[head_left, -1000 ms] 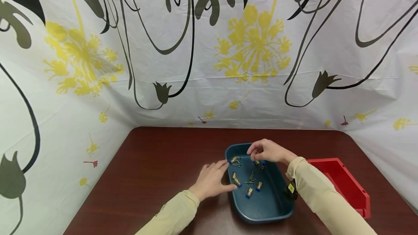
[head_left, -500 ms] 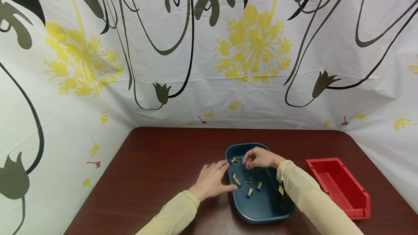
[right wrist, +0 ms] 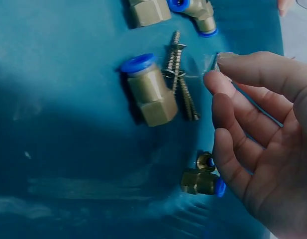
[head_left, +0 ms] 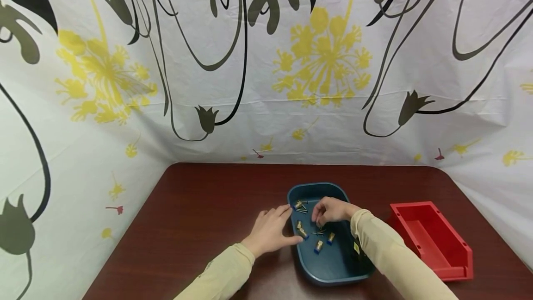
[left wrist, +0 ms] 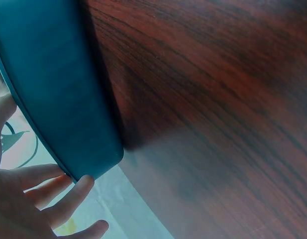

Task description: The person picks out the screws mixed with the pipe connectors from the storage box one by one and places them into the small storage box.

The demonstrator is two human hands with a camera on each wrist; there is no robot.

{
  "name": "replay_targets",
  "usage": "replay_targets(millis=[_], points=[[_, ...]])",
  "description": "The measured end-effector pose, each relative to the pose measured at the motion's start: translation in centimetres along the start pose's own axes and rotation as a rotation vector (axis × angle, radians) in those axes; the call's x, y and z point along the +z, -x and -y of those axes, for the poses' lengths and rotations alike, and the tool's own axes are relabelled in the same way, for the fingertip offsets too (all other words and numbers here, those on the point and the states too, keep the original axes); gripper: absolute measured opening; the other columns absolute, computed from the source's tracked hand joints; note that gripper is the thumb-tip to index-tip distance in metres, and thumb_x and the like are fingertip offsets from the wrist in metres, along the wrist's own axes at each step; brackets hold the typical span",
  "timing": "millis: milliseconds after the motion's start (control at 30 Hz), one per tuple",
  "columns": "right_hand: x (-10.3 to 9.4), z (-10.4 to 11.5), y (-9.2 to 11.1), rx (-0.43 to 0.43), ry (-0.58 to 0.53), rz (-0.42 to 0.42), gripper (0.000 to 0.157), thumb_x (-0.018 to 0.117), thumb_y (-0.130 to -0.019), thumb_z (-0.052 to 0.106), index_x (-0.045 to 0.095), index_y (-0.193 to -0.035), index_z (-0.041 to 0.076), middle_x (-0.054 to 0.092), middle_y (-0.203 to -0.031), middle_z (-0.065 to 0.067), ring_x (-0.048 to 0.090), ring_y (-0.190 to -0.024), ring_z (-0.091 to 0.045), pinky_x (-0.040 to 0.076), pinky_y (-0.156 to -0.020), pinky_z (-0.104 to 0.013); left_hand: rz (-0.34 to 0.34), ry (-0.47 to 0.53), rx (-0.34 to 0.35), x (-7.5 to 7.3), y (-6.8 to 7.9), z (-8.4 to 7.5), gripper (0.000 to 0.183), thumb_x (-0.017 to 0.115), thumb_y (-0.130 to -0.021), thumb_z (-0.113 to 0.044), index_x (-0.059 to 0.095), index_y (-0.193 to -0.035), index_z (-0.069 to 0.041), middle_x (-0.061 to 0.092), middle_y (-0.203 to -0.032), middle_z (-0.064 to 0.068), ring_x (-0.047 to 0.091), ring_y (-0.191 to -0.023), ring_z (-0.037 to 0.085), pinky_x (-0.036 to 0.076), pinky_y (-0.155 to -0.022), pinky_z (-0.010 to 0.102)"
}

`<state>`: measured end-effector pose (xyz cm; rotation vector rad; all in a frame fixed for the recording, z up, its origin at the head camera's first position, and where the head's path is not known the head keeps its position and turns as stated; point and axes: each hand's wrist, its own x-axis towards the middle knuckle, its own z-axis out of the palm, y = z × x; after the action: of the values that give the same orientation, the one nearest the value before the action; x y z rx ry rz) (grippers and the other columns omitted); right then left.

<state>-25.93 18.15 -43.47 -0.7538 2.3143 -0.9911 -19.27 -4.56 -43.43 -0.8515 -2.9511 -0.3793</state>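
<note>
A blue tray (head_left: pixel 312 274) on the table holds brass fittings (head_left: pixel 318 246) with blue collars and small screws (head_left: pixel 318 232). My left hand (head_left: pixel 270 231) rests at the tray's left rim, fingers spread and fairly straight; in the left wrist view, fingertips (left wrist: pixel 86 182) touch the rim. Inside the tray, my right hand (head_left: pixel 333 210) is low over the middle. Its thumb and index finger pinch a screw (right wrist: pixel 216 62), mostly hidden by the fingertips. Beside them, the right wrist view has a few crossed screws (right wrist: pixel 177 74) against a large fitting (right wrist: pixel 152 95).
To the right of the tray stands a red bin (head_left: pixel 437 240) with a sloped front. Both rest on a dark brown wooden table (head_left: pixel 216 198). A white patterned cloth (head_left: pixel 266 82) hangs behind and at the sides.
My right hand has moved from the tray's far right part towards me, down to the screws in the middle. The left hand stays at the rim.
</note>
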Motion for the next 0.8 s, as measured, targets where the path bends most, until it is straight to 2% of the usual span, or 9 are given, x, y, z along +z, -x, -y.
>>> replay_targets(millis=[200,500,800], points=[[0.7,-0.5,0.1,0.033,0.001,0.027,0.009,0.064,-0.072,-0.003,0.063,-0.08,0.0,0.059,-0.072,-0.003,0.053,-0.065,-0.014,0.045,-0.061,-0.031,-0.012,-0.009,0.012,0.0,0.2,0.0,0.076,0.054,-0.075,-0.061,0.046,-0.129,-0.008,0.042,-0.13,0.004,0.048,-0.107,0.02,0.036,-0.084,0.046],[1.3,-0.6,0.2,0.026,0.006,0.039,0.014,0.064,-0.068,-0.007,0.063,-0.081,-0.001,0.057,-0.072,-0.002,0.051,-0.064,-0.012,0.044,-0.058,-0.028,-0.009,0.008,0.006,0.0,0.2,0.0,0.076,0.054,-0.075,-0.06,0.046,-0.129,-0.008,0.043,-0.13,0.004,0.047,-0.107,0.021,0.035,-0.085,0.046],[2.0,-0.8,0.0,0.028,0.056,0.034,0.019,0.064,-0.065,-0.01,0.064,-0.078,0.004,0.056,-0.07,0.0,0.05,-0.063,-0.012,0.043,-0.055,-0.028,-0.01,0.004,0.005,-0.1,0.2,0.0,0.076,0.054,-0.075,-0.06,0.046,-0.129,-0.008,0.042,-0.13,0.004,0.047,-0.108,0.021,0.035,-0.085,0.046]])
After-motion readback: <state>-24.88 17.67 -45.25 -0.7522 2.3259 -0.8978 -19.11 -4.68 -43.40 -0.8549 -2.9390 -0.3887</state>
